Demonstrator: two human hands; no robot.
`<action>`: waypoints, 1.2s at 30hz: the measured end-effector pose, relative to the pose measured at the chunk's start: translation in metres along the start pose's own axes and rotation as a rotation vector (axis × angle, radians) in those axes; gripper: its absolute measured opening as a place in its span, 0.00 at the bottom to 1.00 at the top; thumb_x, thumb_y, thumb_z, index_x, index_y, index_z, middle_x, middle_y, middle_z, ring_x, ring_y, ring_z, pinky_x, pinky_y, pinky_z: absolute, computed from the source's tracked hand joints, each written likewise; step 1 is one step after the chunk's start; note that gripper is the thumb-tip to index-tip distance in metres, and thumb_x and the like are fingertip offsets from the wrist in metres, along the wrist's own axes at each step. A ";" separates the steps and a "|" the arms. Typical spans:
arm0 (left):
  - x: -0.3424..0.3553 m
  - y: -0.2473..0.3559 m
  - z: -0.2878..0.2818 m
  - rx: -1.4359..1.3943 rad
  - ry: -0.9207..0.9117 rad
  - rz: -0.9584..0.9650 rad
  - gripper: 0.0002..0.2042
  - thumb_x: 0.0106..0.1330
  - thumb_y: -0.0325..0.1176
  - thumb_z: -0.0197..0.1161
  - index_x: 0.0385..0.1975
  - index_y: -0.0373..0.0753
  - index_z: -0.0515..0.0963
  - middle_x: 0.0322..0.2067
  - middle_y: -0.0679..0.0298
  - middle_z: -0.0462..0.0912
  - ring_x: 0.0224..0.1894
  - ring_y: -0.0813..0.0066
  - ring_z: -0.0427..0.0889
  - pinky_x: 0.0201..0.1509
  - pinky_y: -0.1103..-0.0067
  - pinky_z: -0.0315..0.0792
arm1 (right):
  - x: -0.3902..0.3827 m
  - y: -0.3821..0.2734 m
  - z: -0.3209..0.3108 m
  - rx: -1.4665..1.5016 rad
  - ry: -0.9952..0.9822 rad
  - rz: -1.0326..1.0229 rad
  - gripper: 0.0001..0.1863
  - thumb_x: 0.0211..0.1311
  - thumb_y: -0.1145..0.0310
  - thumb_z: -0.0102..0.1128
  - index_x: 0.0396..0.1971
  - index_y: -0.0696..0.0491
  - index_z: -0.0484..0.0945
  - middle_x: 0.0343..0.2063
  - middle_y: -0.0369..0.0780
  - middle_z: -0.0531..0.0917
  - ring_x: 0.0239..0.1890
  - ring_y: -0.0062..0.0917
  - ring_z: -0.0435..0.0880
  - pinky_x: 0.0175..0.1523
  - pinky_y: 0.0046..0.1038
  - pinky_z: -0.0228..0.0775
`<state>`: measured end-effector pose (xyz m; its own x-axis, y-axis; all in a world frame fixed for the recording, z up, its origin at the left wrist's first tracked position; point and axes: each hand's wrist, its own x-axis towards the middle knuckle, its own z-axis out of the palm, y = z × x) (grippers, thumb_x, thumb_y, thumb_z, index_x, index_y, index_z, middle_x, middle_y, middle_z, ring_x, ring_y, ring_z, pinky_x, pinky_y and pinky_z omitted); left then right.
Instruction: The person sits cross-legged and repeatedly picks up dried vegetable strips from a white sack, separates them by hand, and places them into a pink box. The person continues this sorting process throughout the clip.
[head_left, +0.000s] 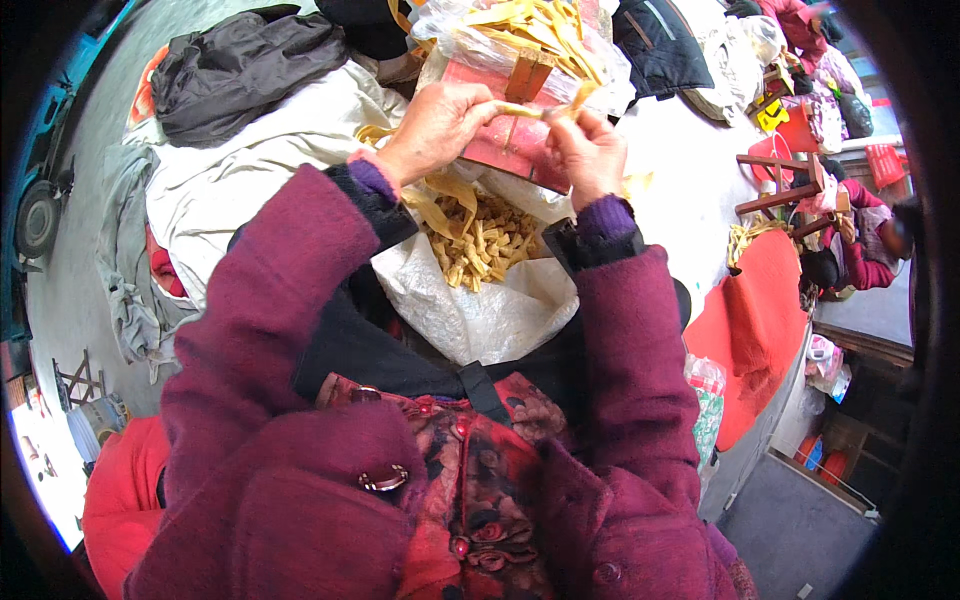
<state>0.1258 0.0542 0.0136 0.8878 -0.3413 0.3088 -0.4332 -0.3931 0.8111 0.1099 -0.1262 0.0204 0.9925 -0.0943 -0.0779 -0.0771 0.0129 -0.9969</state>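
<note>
Between my two hands a yellow flexible strip (518, 109), possibly bean curd skin, is stretched over a red board (478, 152). My left hand (432, 128) pinches one end between thumb and fingers. My right hand (590, 158) is closed on the other part, where a short end sticks up. A small wooden block (529, 76) stands on the board just beyond the strip. Below my hands, an open white woven sack (468, 325) in my lap holds many small knotted yellow pieces (482, 245). More loose yellow strips (545, 28) lie in clear plastic at the board's far end.
A dark jacket (240, 70) lies on white cloth (270, 140) at the left, and another dark garment (660, 45) at the far right. On the right are a red cloth (755, 320), a wooden stool (785, 190) and other people (868, 235) in maroon sleeves.
</note>
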 end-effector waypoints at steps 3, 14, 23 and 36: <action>-0.003 -0.008 0.009 0.138 0.118 0.044 0.08 0.64 0.31 0.52 0.27 0.34 0.76 0.16 0.70 0.71 0.20 0.84 0.69 0.24 0.82 0.65 | -0.002 0.011 0.005 -0.268 0.091 0.002 0.08 0.54 0.68 0.61 0.26 0.58 0.78 0.13 0.31 0.75 0.12 0.09 0.67 0.17 0.14 0.56; -0.100 0.035 0.040 -0.356 -0.258 -0.185 0.06 0.64 0.30 0.53 0.32 0.34 0.74 0.19 0.66 0.74 0.23 0.80 0.74 0.28 0.81 0.68 | -0.108 0.010 -0.035 -0.219 -0.320 0.133 0.10 0.56 0.67 0.60 0.35 0.56 0.78 0.18 0.36 0.77 0.20 0.12 0.72 0.25 0.18 0.65; -0.125 0.045 0.083 -0.045 -0.258 0.033 0.05 0.58 0.24 0.54 0.34 0.37 0.72 0.18 0.57 0.72 0.21 0.64 0.75 0.26 0.75 0.69 | -0.103 0.014 -0.033 -0.932 -0.358 -0.121 0.20 0.60 0.54 0.49 0.24 0.56 0.78 0.20 0.50 0.78 0.28 0.45 0.78 0.32 0.39 0.68; -0.124 0.039 0.026 -0.532 -0.499 -0.463 0.04 0.62 0.29 0.54 0.33 0.37 0.73 0.17 0.70 0.72 0.17 0.83 0.70 0.20 0.85 0.64 | -0.105 0.012 -0.072 -0.915 -0.186 0.098 0.09 0.51 0.64 0.61 0.24 0.55 0.81 0.15 0.40 0.80 0.18 0.24 0.79 0.26 0.25 0.68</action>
<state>-0.0048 0.0590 -0.0055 0.7308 -0.6297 -0.2635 0.1962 -0.1760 0.9646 -0.0018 -0.1879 0.0167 0.9707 0.0274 -0.2385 -0.1275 -0.7829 -0.6090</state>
